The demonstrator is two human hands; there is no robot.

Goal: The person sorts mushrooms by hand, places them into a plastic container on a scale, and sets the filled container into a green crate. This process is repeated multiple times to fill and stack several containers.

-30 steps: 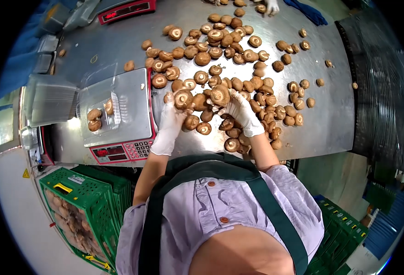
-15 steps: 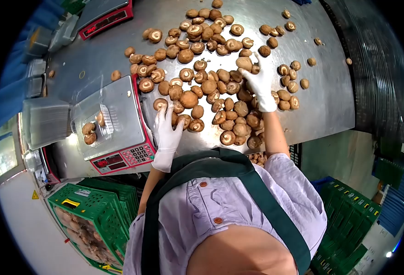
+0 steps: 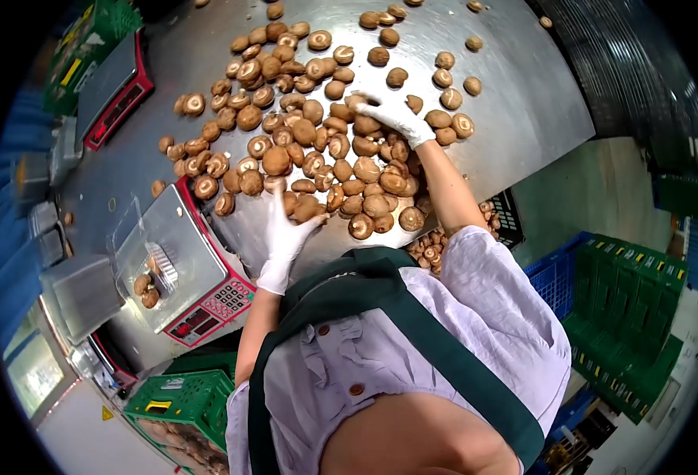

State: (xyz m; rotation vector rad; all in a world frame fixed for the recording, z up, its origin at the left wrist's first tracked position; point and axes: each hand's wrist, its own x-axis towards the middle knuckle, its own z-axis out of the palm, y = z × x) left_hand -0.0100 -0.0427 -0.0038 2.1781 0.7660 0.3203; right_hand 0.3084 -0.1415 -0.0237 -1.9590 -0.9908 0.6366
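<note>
Many brown shiitake mushrooms [image 3: 276, 161] lie loose in a broad heap on the metal table [image 3: 515, 119], some with pale gills up. My left hand [image 3: 286, 237], in a white glove, is at the heap's near left edge. Its thumb and fingers are apart, around a couple of mushrooms [image 3: 307, 208]; whether it grips them I cannot make out. My right hand [image 3: 396, 119], also gloved, reaches over the heap's right side with fingers stretched out, touching mushrooms. Left of the heap, a clear plastic tray [image 3: 163, 265] with a few mushrooms sits on a red-edged scale [image 3: 206, 277].
A second scale [image 3: 115, 99] stands at the far left. Stacked clear trays [image 3: 84, 297] are beside the nearer scale. Green crates [image 3: 167, 408] stand below left, more green crates [image 3: 626, 309] at right. A black crate of mushrooms [image 3: 507, 218] is under the table's near edge.
The view has turned and shifted, so the table appears moved. My right hand has swept leftward over the heap's right side. My left hand now spreads around mushrooms at the near edge.
</note>
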